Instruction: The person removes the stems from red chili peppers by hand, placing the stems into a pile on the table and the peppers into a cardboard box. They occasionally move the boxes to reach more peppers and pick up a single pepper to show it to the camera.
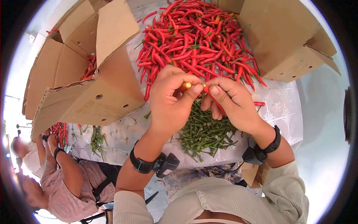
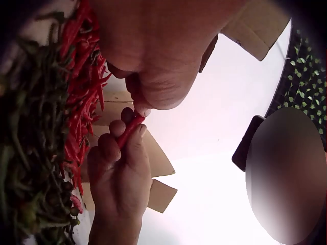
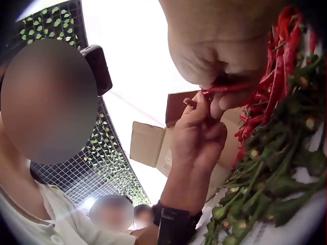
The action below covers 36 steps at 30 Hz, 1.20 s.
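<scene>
My left hand (image 1: pixel 167 100) curls round a chili pepper (image 1: pixel 187 85) whose yellowish, stemless end pokes out between thumb and forefinger. My right hand (image 1: pixel 238 102) grips a slim red chili pepper (image 1: pixel 217 102) between thumb and curled fingers, its pale top end pointing at the left fingertips. The two hands meet tip to tip, and the left thumb is right at that top end. Behind them spreads a large heap of red chili peppers (image 1: pixel 197 41). Below the hands lies a pile of green chili stems (image 1: pixel 209 134), partly hidden by the right hand.
Open cardboard boxes stand at the left (image 1: pixel 115 89) and the back right (image 1: pixel 283 41); the left one holds red chilies (image 1: pixel 89 69). A patterned white cloth (image 1: pixel 276 108) covers the table. Another person (image 1: pixel 74 183) works at the left, near a small stem pile (image 1: pixel 97 140).
</scene>
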Each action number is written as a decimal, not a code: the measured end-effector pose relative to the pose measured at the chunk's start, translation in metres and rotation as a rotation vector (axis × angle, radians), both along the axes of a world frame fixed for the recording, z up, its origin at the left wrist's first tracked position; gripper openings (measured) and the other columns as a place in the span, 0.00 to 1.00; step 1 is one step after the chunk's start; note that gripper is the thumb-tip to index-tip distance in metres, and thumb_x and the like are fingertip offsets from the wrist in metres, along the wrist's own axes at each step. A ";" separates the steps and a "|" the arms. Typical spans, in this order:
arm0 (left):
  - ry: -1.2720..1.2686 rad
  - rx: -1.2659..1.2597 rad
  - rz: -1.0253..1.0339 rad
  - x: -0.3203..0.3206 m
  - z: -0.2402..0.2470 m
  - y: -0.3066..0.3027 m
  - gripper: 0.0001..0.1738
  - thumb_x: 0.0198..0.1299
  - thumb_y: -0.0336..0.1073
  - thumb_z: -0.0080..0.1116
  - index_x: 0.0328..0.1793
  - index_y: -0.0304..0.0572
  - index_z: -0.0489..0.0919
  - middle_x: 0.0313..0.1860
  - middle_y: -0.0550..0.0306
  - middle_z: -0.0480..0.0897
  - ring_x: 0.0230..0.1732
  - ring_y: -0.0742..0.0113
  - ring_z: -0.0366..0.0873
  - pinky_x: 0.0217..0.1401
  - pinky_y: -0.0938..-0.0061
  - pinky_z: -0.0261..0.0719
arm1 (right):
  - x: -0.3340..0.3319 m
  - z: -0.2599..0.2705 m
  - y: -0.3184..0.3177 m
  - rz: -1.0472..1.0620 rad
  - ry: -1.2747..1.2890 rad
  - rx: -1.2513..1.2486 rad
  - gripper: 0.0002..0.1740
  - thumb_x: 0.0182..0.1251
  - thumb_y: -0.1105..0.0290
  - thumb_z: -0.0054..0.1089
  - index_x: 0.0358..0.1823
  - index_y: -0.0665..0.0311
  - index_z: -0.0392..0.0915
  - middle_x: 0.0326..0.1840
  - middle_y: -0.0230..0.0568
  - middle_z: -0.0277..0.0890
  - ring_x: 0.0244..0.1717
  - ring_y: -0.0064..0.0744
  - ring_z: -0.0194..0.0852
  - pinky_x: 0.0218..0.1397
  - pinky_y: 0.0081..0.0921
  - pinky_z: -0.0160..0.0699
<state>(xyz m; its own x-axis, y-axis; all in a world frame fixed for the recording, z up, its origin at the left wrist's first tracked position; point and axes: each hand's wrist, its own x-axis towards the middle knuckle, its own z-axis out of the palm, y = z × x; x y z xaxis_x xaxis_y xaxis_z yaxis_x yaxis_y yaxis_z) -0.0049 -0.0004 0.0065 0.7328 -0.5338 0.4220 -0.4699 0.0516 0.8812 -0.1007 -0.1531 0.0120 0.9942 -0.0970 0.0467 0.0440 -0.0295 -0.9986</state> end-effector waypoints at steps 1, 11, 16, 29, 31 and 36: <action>-0.013 0.005 0.001 0.001 0.000 0.000 0.03 0.57 0.29 0.66 0.37 0.41 0.84 0.35 0.61 0.74 0.33 0.76 0.71 0.32 0.83 0.67 | 0.000 0.001 0.000 0.013 0.024 0.026 0.15 0.79 0.62 0.43 0.46 0.65 0.74 0.27 0.33 0.78 0.20 0.16 0.72 0.23 0.15 0.71; -0.002 -0.043 -0.027 0.004 -0.004 -0.004 0.03 0.57 0.26 0.61 0.36 0.39 0.78 0.36 0.61 0.72 0.34 0.75 0.69 0.34 0.81 0.67 | -0.001 0.009 -0.012 0.204 0.077 0.307 0.17 0.79 0.60 0.42 0.48 0.67 0.74 0.27 0.38 0.79 0.19 0.19 0.71 0.21 0.16 0.70; 0.053 -0.019 -0.138 0.000 -0.004 -0.004 0.06 0.53 0.23 0.62 0.36 0.41 0.78 0.37 0.63 0.71 0.33 0.78 0.69 0.33 0.81 0.66 | 0.001 0.006 -0.014 0.092 -0.034 0.291 0.16 0.78 0.61 0.45 0.48 0.68 0.73 0.32 0.39 0.80 0.29 0.22 0.77 0.34 0.19 0.77; 0.165 -0.081 -0.105 0.006 -0.024 -0.010 0.09 0.61 0.28 0.61 0.47 0.36 0.83 0.36 0.62 0.83 0.31 0.80 0.73 0.32 0.84 0.69 | -0.041 0.057 -0.038 -0.467 -0.589 -0.139 0.10 0.71 0.70 0.57 0.50 0.66 0.74 0.39 0.32 0.77 0.41 0.16 0.73 0.43 0.17 0.73; 0.245 -0.121 -0.167 0.003 -0.019 -0.009 0.12 0.63 0.28 0.60 0.51 0.37 0.82 0.37 0.62 0.84 0.30 0.83 0.72 0.29 0.86 0.67 | -0.059 0.075 -0.050 -0.653 -0.696 -0.282 0.11 0.71 0.70 0.57 0.51 0.66 0.74 0.38 0.31 0.77 0.39 0.16 0.74 0.42 0.17 0.74; 0.283 -0.114 -0.203 0.002 -0.016 -0.008 0.16 0.62 0.23 0.57 0.57 0.35 0.79 0.43 0.59 0.83 0.39 0.78 0.78 0.41 0.82 0.76 | -0.081 0.137 -0.083 -1.117 -0.882 -0.522 0.14 0.71 0.68 0.58 0.53 0.66 0.72 0.40 0.40 0.82 0.37 0.20 0.78 0.43 0.17 0.76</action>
<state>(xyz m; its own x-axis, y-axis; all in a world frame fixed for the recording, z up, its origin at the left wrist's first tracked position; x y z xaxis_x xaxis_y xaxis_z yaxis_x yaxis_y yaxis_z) -0.0027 -0.0087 -0.0097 0.7130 -0.6416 0.2828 -0.1782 0.2242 0.9581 -0.1819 -0.2365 0.1492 0.0601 -0.5447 0.8365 0.3202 -0.7832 -0.5330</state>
